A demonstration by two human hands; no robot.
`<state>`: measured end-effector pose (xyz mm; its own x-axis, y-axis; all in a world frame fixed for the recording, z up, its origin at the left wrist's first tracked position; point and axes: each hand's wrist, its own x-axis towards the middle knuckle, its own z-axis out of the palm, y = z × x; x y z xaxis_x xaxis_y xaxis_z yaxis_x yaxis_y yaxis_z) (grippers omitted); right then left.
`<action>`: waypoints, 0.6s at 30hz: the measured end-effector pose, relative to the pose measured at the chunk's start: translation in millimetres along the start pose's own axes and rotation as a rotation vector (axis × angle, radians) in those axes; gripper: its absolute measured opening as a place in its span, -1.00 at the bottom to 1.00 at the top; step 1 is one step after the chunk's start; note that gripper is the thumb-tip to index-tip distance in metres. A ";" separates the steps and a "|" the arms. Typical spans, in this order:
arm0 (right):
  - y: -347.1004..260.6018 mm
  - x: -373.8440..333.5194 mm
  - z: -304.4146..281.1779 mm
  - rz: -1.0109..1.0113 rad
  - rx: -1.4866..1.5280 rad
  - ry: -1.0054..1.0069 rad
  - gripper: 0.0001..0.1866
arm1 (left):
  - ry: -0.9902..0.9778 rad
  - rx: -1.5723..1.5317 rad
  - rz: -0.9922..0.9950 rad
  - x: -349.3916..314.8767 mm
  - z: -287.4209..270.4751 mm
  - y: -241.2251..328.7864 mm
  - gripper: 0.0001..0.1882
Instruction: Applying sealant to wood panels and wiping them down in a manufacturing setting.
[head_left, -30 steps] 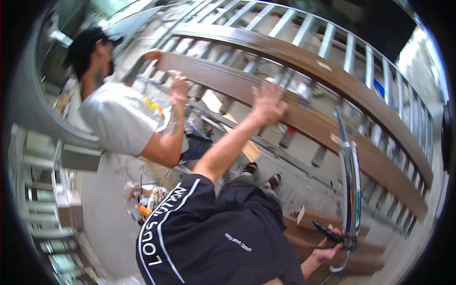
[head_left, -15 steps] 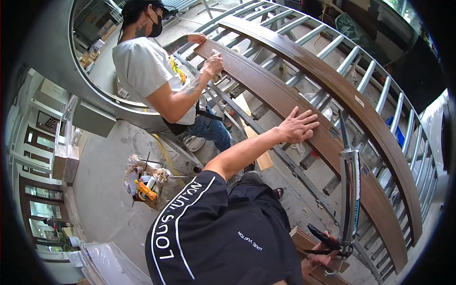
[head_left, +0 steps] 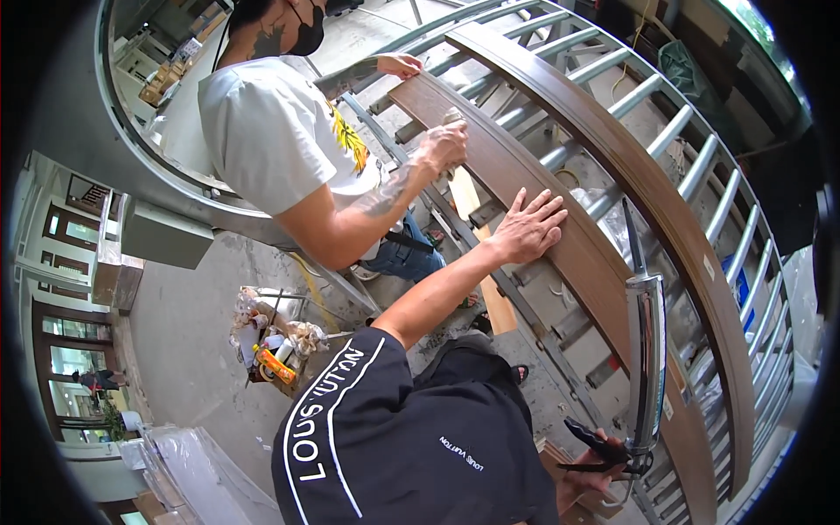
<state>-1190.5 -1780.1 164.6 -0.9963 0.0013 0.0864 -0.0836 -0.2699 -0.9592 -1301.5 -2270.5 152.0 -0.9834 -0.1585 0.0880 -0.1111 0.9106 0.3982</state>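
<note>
My left hand (head_left: 529,227) lies flat on a long brown board (head_left: 595,289), fingers spread. A silver-barrelled caulking gun (head_left: 646,359) stands upright in my right hand (head_left: 595,468), whose fingers wrap its black handle. The gun's dark nozzle points up, just in front of the board. At the board's far end, a co-worker in a white shirt (head_left: 262,131) has one hand (head_left: 401,66) at its edge. The co-worker's other hand (head_left: 444,144) holds something pale against the board; I cannot make out what.
A second brown board (head_left: 604,122) curves alongside, on metal rollers (head_left: 669,140). Several rags, bottles and an orange-labelled item crowd a small stand (head_left: 280,350) at left. A pale wood strip (head_left: 499,306) lies below the board. Plastic-wrapped sheets (head_left: 201,477) are at lower left.
The view has shifted, and the co-worker now appears larger and farther right. Both boards' far ends sit farther right in the picture. My left hand stays flat on the board; my right still holds the caulking gun.
</note>
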 end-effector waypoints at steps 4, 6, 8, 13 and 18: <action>5.3 8.3 43.3 -0.053 -0.040 -0.024 0.08 | 0.199 -0.023 0.068 -8.1 6.8 -29.9 -0.45; 7.7 5.8 35.1 -0.052 -0.044 -0.037 0.07 | 0.224 -0.073 0.075 -11.2 4.5 -30.7 -0.46; 8.7 12.7 10.3 0.337 -0.028 0.119 0.03 | 0.221 -0.145 0.064 -8.0 4.7 -31.0 -0.46; 4.3 24.7 67.9 0.054 0.082 -0.011 -0.03 | 0.290 -0.169 0.077 -7.2 11.9 -33.8 -0.47; -1.2 25.3 72.4 -0.048 0.126 -0.141 -0.04 | 0.297 -0.201 0.071 -9.9 14.7 -31.5 -0.48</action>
<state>-1213.9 -1849.4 187.4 -0.9774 -0.1154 0.1770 -0.1190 -0.3915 -0.9125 -1290.4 -2291.9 125.2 -0.8997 -0.2286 0.3718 0.0153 0.8348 0.5503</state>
